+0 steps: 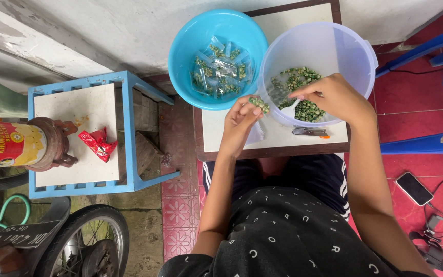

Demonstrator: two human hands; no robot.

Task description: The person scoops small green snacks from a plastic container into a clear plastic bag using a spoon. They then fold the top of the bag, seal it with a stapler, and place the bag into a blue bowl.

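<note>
black shirt [288,241] with white letters, dark shorts [329,179] with white stripes.

Blue bowl [190,46] is gleaming, smooth glossy plastic; the tub [329,48] is showing milky, translucent plastic. Clear film packets [221,69] are glinting. White plastic spoon [289,109] is looking matt; floor tiles [416,97] are shining red.

Red tiled floor [416,97], pale wall [103,31], blue stool [124,133], daylight.

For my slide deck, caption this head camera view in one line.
Left hand holds a small bag of green snacks; right hand scoops with a white spoon.
</note>
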